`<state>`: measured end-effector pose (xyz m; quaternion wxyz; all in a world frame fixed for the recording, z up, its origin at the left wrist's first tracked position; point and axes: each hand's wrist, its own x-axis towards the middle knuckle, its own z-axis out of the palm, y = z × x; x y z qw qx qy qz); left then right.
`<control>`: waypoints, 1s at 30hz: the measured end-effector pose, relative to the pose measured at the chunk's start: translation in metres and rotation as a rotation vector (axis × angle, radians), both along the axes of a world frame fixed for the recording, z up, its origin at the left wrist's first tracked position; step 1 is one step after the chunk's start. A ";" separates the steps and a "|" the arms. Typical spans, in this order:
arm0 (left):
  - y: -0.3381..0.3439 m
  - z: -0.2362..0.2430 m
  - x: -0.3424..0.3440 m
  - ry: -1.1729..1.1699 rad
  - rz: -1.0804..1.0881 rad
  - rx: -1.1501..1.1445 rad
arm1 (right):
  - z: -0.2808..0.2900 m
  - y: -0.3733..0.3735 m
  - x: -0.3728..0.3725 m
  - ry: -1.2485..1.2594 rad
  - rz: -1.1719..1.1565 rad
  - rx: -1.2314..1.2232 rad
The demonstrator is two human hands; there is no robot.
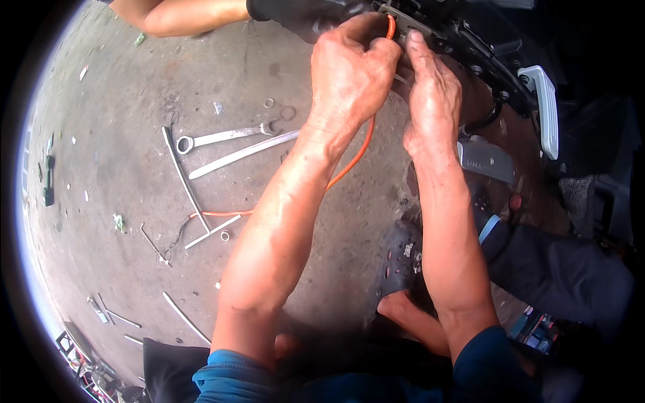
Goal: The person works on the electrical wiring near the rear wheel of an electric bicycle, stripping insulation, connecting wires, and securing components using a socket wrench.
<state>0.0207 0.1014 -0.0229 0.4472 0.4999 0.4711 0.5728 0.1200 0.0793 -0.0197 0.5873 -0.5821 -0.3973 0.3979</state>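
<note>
Orange cord (392, 27) at the metal plate (405, 20), left hand (353, 77) nearer

The orange cord's upper stretch stands just beside the metal plate, curving over close to its left part, with its long axis there roughly up and down. Below the plate the cord drops behind the left hand, reappears under the wrist, then bends away down and left of the plate, passes behind the left forearm and reaches the floor (114, 154).

What matters most, as I judge it, is that short upright stretch: it lies at the left hand's thumb, on the side toward the right hand (433, 101), so the left is the nearer of the two. The left fingers are curled and look clamped on the cord where it slips behind the thumb. The right hand stands just below the plate, one digit stretched up to its lower edge; whether its other fingers hold anything I cannot tell, since they are hidden.

Left of the plate, close against the left hand, is another person's dark gloved hand (310, 19); its grip cannot be made out. Farther down and left of the plate lie a spanner (225, 137), a flat bar (238, 156) and a T-handled tool (183, 174). Right of the plate and lower is a pale grey footrest (545, 111).
</note>
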 end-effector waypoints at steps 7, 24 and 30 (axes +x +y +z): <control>0.001 -0.001 -0.007 -0.045 -0.083 -0.036 | 0.001 0.028 -0.002 0.371 0.008 -0.071; -0.024 -0.044 -0.046 -0.488 0.268 -0.325 | 0.002 0.044 -0.007 0.560 -0.118 -0.138; -0.059 -0.167 -0.132 -0.190 0.399 -0.582 | -0.033 0.011 0.005 0.367 -0.051 -0.221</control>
